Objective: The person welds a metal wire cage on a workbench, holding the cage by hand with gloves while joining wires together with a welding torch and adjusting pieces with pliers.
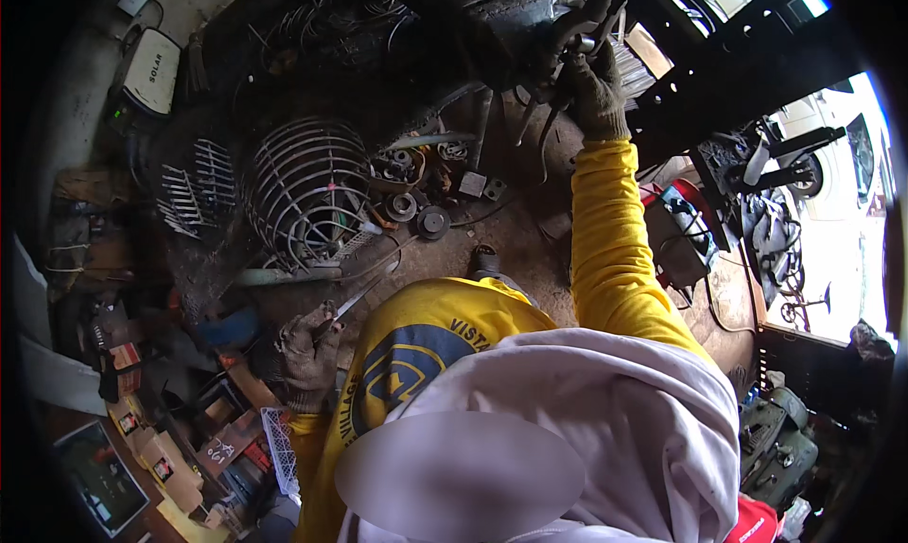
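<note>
My left hand (310,359), in a worn, dirty work glove, is low at my left side. Its fingers are curled, and a thin pale metal strip (357,298) juts out from them toward the floor. My right hand (598,94), in a similar glove, is stretched far forward and up. It closes around part of a dark metal assembly (511,23) at the top, beside a short shiny cylindrical piece (584,44). Exactly what the right fingers grip is hidden in shadow.
A round wire cage (312,188) stands on the floor ahead, with loose metal parts (416,188) beside it. A dark perforated beam (747,65) crosses the upper right. Cluttered boxes (170,458) fill the lower left. A green machine (780,439) sits at lower right.
</note>
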The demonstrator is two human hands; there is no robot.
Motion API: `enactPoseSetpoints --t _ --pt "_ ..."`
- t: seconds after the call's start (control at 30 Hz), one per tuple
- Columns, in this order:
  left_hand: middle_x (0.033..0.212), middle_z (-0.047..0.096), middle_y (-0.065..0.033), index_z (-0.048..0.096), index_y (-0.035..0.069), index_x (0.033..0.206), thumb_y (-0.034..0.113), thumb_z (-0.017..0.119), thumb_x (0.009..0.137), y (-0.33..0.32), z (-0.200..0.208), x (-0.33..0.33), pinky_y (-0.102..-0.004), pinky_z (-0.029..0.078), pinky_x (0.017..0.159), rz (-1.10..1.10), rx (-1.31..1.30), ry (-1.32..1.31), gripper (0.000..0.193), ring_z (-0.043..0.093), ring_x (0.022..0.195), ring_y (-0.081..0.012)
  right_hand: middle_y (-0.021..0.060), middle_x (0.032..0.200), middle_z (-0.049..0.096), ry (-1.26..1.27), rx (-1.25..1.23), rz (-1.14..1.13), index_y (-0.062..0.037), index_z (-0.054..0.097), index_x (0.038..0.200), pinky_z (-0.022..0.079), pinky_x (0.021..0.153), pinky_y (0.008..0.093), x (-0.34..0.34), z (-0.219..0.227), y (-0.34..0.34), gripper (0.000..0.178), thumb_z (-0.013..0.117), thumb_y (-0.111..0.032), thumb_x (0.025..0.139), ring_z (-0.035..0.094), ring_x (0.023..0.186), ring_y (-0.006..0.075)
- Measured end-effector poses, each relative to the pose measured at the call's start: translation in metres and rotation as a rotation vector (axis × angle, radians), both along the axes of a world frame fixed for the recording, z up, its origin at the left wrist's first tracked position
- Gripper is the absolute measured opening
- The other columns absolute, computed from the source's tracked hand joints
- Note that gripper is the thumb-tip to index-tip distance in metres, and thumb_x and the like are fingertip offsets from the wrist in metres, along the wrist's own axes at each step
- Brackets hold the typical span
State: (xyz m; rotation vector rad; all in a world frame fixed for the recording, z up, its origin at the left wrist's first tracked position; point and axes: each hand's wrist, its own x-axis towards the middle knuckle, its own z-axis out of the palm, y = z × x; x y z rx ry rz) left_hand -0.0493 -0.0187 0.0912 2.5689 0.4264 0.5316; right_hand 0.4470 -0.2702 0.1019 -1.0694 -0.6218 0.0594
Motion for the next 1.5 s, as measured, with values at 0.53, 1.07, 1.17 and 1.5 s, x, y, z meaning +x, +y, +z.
enactPoseSetpoints --t 0.53,1.07,1.17,1.5 --pt "0.109 0.073 -0.0116 0.07 0.006 0.113 0.014 0.073 0.09 -0.041 0.013 0.038 -0.0433 0.049 0.091 0.062 -0.174 0.092 0.025 0.066 0.098 -0.0311 0.0054 0.126 0.062 0.02 -0.227 0.136 -0.0019 0.034 0.155 0.05 0.087 0.0261 0.01 -0.022 0.004 0.068 0.067 -0.027 0.101 0.061 0.104 0.0123" --pt "0.107 0.076 -0.0084 0.07 0.01 0.109 0.015 0.075 0.088 -0.03 0.053 0.039 -0.042 0.052 0.084 -0.091 -0.027 -0.031 0.023 0.071 0.091 -0.0278 0.0191 0.119 0.063 -0.735 -0.515 -0.048 0.0011 0.054 0.137 0.052 0.094 0.0415 -0.168 0.003 0.02 0.068 0.069 -0.048 0.092 0.064 0.104 0.0321" --pt "0.106 0.076 -0.0078 0.071 0.011 0.109 0.016 0.075 0.089 -0.028 0.054 0.049 -0.0417 0.052 0.086 -0.117 -0.05 -0.078 0.021 0.072 0.092 -0.0267 0.0191 0.111 0.066 -0.855 -0.733 0.383 -0.0045 0.065 0.128 0.053 0.09 0.0433 -0.206 0.019 0.045 0.064 0.075 -0.051 0.085 0.066 0.1 0.036" --pt "0.092 0.074 -0.0049 0.07 0.01 0.109 0.016 0.076 0.091 -0.024 0.014 0.08 -0.0309 0.054 0.066 -0.203 -0.296 -0.286 0.02 0.07 0.076 -0.0176 0.0176 0.111 0.069 -0.698 -0.825 0.575 -0.0106 0.065 0.13 0.057 0.08 0.0425 -0.238 -0.032 0.052 0.045 0.072 -0.02 0.087 0.068 0.097 0.0373"
